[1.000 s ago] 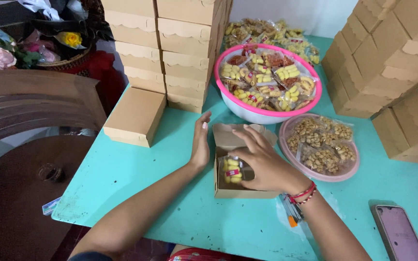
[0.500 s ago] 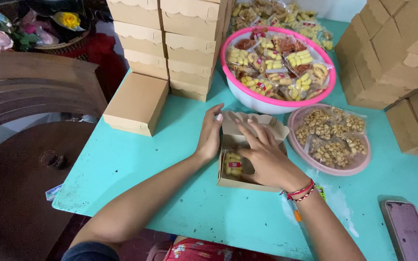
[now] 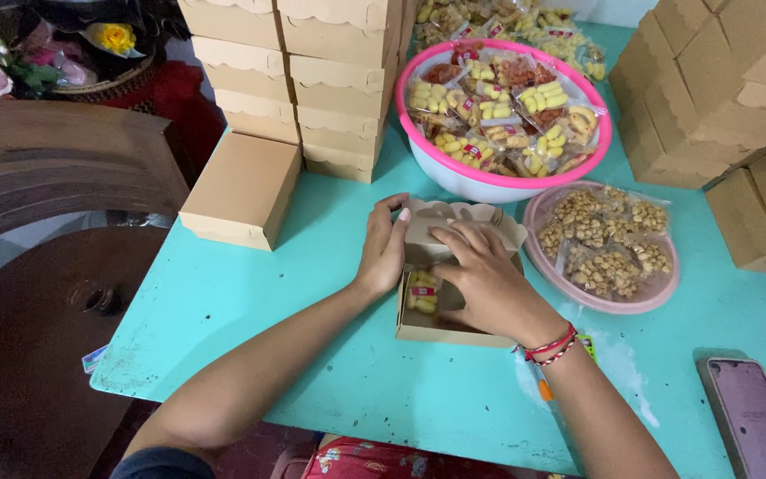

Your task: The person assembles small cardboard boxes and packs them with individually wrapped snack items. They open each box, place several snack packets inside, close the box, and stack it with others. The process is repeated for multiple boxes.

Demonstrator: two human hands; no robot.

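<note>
Box: small open brown cardboard box (image 3: 436,330) sits on the turquoise table (image 3: 250,302) right in front of me, lid flap up at the far side.
Inside the box: one clear snack packet (image 3: 422,293) of yellow pieces lies at the left end; the rest is hidden under my hand.
Left hand: my left hand (image 3: 385,248) is flat against the box's left wall, fingers spread up toward the lid, bracing and not clasping anything.
Right hand: my right hand (image 3: 488,282) is laid over the box opening, fingers curled down toward the lid fold; whether it pinches anything underneath, I cannot tell.
Just beyond: pink-rimmed bowl (image 3: 454,182) heaped with snack packets, touching nothing of mine.
To the right: pink plate (image 3: 658,297) with bags of nuts, just beside the box.
To the left: a closed brown box (image 3: 241,188) lying flat, and stacked boxes (image 3: 312,80) behind it.
Near corner: phone (image 3: 751,417) face up by my right forearm.
</note>
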